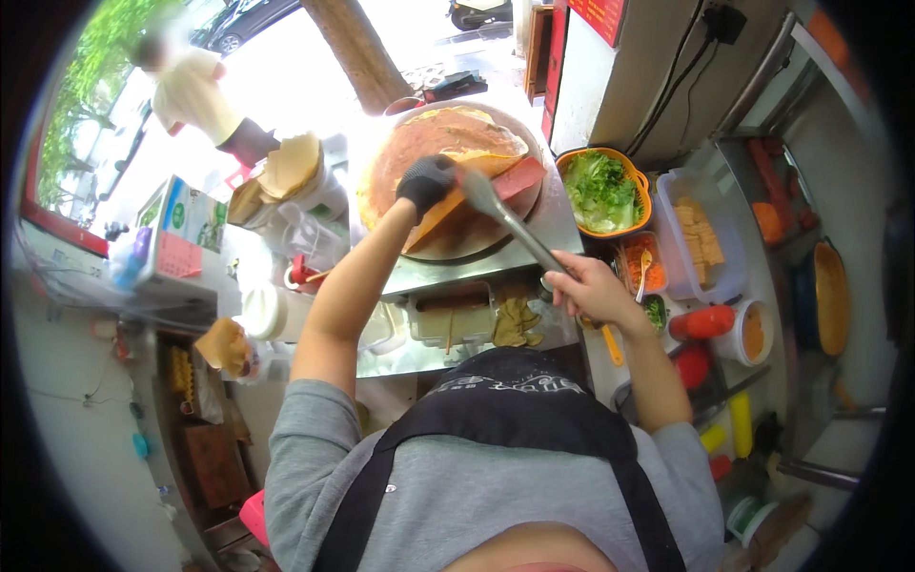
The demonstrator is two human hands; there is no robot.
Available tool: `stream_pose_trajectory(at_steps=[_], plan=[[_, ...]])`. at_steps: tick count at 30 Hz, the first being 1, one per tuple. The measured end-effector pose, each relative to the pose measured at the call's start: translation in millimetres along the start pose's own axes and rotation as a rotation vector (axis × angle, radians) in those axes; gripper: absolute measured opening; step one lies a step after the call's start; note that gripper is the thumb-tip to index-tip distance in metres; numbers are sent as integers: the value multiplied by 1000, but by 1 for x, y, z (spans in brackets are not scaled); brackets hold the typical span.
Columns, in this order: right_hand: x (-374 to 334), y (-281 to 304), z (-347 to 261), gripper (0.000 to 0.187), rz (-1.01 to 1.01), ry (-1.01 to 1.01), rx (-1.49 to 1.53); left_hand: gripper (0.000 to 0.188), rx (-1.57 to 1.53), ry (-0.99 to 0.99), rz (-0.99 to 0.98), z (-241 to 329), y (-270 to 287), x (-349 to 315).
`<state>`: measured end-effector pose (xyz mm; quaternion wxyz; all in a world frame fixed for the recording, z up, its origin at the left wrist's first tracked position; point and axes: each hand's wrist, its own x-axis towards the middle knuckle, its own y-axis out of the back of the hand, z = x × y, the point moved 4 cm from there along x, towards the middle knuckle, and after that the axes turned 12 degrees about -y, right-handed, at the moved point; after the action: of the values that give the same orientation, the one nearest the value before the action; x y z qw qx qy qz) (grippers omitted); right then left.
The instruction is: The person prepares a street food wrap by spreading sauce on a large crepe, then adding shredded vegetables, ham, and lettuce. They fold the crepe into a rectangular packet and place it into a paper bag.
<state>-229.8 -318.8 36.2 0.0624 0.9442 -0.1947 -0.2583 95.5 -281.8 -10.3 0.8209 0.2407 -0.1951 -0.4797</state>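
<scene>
While the person leans over the steel counter, the round griddle sits straight ahead of them, a dark strip of its near side bare. Spread over most of it is a large crepe, brown-red on top as if sauced, with a folded or overlapping edge slanting from near left to far right. An orange basket of lettuce stands just right of the griddle.

Long metal tongs, if that is what they are, reach forward and left from the right hand, roughly across the line of that fold. The right hand, bare, is closed around their near end, so the crepe lies ahead and to the left of its grip. The left hand, in a black glove, is much the nearer, right over the slanting edge. A flat pink slice lies on the right, just beyond the tongs.

The glove's fingertips are hidden, so I can't tell whether they pinch the crepe or merely press it. The far end of the tongs blurs close to the glove; whether it touches the food, or how wide it stands, is unclear. Glove and forearm cover part of the crepe.
</scene>
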Motion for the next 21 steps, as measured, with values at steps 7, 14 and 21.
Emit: stream_pose_trajectory(at_steps=[7,14,21], plan=[[9,-29,24,41,40,-22,-305,26,98,-66,-38,19,0,0],[27,19,54,34,294,-152,60,32,154,-81,-55,33,-4,-4],[33,24,63,29,109,-163,203,34,222,-107,-58,41,-5,-15]])
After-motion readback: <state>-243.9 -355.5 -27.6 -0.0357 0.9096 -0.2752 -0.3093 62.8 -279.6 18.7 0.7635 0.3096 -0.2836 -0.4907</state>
